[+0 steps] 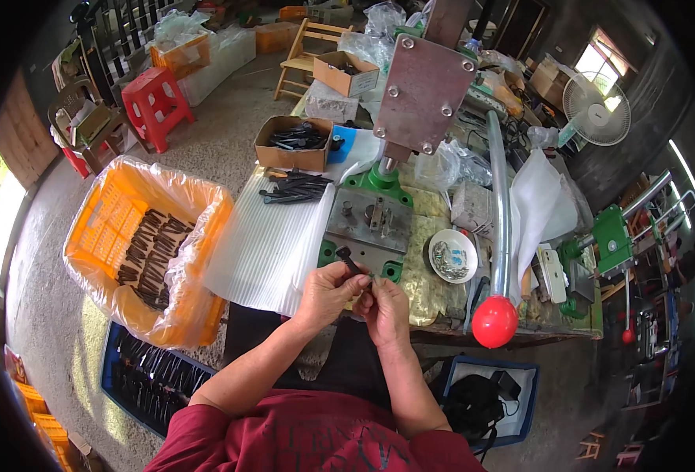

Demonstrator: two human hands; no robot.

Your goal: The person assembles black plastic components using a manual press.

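My left hand (331, 293) is closed around a small black part with a wider head (349, 258), which points up and away from me. Close beside it, my right hand (384, 311) is pinched at the part's lower end; whatever lies between its fingertips is too small to make out. Both hands are at the near edge of a green hand press (392, 271), just before its steel bed plate (363, 250). A small metal fixture (377, 214) stands on that plate. To the right, a white bowl (453, 256) holds small metal pieces.
The press lever (498, 181) ends in a red ball (494, 321) at right. Black parts lie on white foam sheet (261, 259) and in a cardboard box (294, 157). A lined orange crate (206, 275) stands left; blue trays (111, 358) sit low.
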